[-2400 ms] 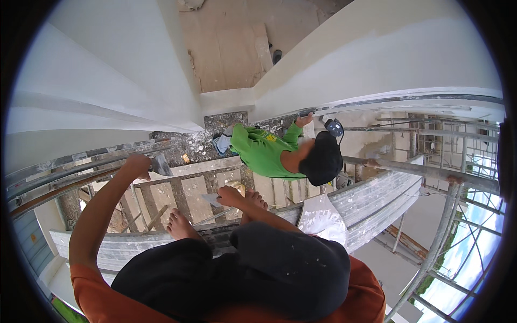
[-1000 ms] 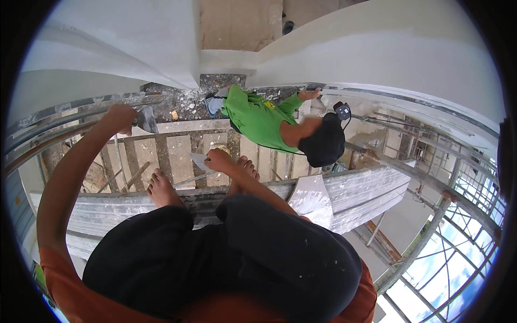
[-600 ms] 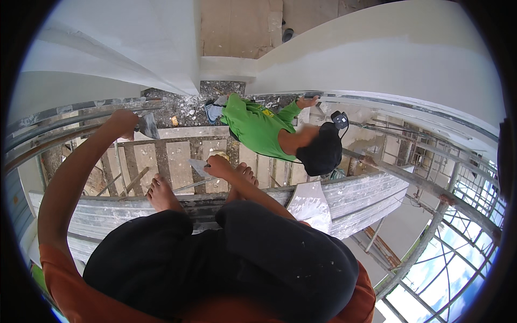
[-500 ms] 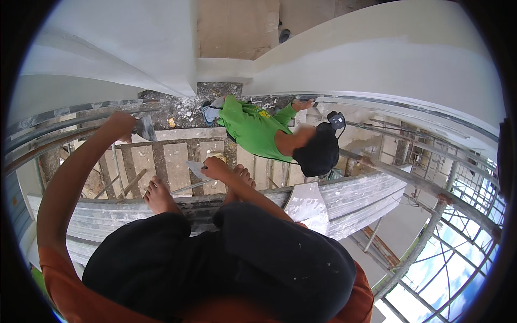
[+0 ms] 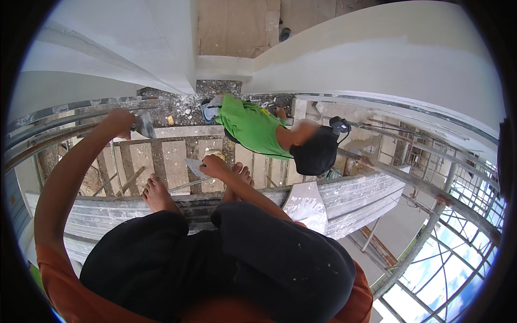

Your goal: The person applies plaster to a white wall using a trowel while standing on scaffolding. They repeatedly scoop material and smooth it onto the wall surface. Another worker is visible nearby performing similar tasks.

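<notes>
My left hand [image 5: 118,124] is closed around the handle of a putty knife [image 5: 144,126], out at the left near the scaffold pipes. Its broad grey blade points right. Lower and nearer the middle, my right hand [image 5: 214,167] grips a second putty knife [image 5: 194,167], its pale blade pointing left. A small yellowish patch [image 5: 216,154] shows just behind the right fingers; I cannot make out what it is. My bare feet rest at the edge of a metal scaffold plank [image 5: 258,198], and the right forearm crosses in front of one foot.
Below me a co-worker in a green shirt [image 5: 250,126] leans beside the curved white wall [image 5: 366,59]. Scaffold pipes [image 5: 59,126] run along the left; more poles [image 5: 431,194] stand at the right. A splattered pale board [image 5: 307,207] lies on the planks.
The co-worker's arm has drawn in from the rail toward the body, and their head has shifted slightly right. My left hand has moved slightly left and up; my right hand has barely moved.
</notes>
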Motion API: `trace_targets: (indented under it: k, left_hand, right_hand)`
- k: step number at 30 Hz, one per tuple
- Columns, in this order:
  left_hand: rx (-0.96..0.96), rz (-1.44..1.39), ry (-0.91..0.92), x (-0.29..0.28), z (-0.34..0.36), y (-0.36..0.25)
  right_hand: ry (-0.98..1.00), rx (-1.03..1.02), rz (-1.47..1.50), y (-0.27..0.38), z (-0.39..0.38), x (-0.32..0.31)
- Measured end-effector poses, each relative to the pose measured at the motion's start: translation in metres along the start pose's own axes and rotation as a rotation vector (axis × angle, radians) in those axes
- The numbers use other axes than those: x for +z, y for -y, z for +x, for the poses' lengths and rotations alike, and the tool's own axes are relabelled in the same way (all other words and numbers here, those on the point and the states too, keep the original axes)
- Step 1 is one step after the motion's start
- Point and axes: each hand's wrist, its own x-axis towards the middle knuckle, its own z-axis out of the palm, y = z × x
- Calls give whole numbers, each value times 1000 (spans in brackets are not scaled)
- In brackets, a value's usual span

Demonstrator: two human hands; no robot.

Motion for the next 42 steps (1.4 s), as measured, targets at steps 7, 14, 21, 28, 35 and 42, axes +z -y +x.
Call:
trace_targets:
  k: [7, 14, 21, 28, 35, 42]
  left_hand:
    - [20, -1, -4, 4, 1, 3]
    - [-1, -130, 2, 5, -7, 4]
    - [-64, -178, 56, -11, -16, -5]
    - [-9, -117, 65, 2, -12, 5]
    - [43, -38, 19, -11, -1, 6]
    - [3, 251, 596, -29, 75, -8]
  right_hand:
    - [31, 2, 6, 2, 1, -2]
    - [-35, 21, 26, 9, 4, -5]
    - [-92, 59, 203, 7, 8, -9]
    - [53, 252, 1080, 45, -9, -49]
    - [-170, 99, 1065, 120, -46, -125]
    - [-313, -302, 414, 267, -111, -314]
